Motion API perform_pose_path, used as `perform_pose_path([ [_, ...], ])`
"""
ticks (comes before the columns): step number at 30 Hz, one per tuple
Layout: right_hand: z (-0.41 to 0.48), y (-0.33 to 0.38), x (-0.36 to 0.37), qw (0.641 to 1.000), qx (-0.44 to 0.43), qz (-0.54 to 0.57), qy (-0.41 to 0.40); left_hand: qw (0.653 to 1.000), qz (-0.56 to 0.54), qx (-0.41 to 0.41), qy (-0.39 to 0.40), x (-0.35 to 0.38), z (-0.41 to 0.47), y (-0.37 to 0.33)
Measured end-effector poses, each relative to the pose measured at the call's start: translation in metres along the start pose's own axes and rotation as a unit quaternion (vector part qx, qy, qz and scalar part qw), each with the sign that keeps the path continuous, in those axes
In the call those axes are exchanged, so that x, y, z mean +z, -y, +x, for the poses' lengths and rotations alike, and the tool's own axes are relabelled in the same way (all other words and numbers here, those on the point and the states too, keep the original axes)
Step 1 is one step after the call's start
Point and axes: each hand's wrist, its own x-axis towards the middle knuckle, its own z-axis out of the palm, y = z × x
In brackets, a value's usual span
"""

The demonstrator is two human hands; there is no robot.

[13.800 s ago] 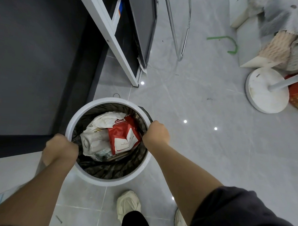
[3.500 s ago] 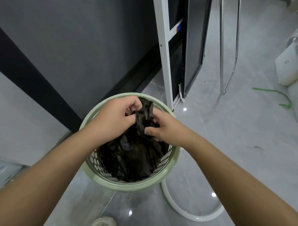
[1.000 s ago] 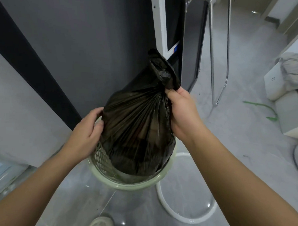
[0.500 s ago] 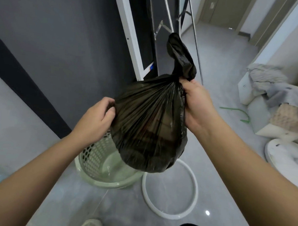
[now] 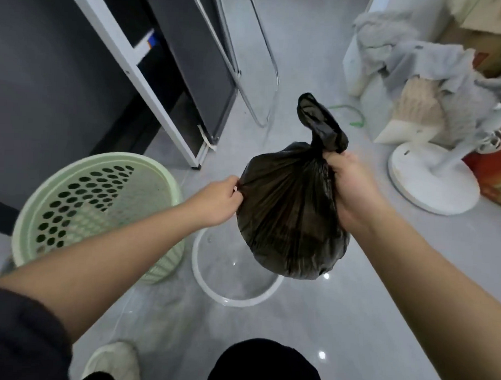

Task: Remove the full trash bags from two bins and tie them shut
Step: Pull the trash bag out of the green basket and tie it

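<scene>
Grey tile floor (image 5: 352, 323) below: left grip (image 5: 217, 201) pinches, right grip (image 5: 351, 191) clenches black bag (image 5: 288, 214).

Grey floor (image 5: 352, 323) w/ green basket (image 5: 85, 194), white ring (image 5: 233, 301)

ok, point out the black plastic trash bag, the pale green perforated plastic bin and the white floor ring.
black plastic trash bag (image 5: 288, 214): head view, mid body.
pale green perforated plastic bin (image 5: 85, 197): head view, inner wall.
white floor ring (image 5: 235, 302): head view, near edge.
</scene>
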Motion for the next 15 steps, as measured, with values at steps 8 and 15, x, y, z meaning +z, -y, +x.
perform_pose_path([
  [8, 0.004, -0.083, -0.1, 0.982, 0.039, -0.17, -0.079, 0.979, 0.009, -0.165, 0.122, 0.142, 0.014, 0.053],
  [15, 0.0, -0.102, -0.125, 0.982, 0.042, -0.178, -0.051, 0.895, -0.091, -0.436, 0.025, 0.186, -0.012, 0.149],
])
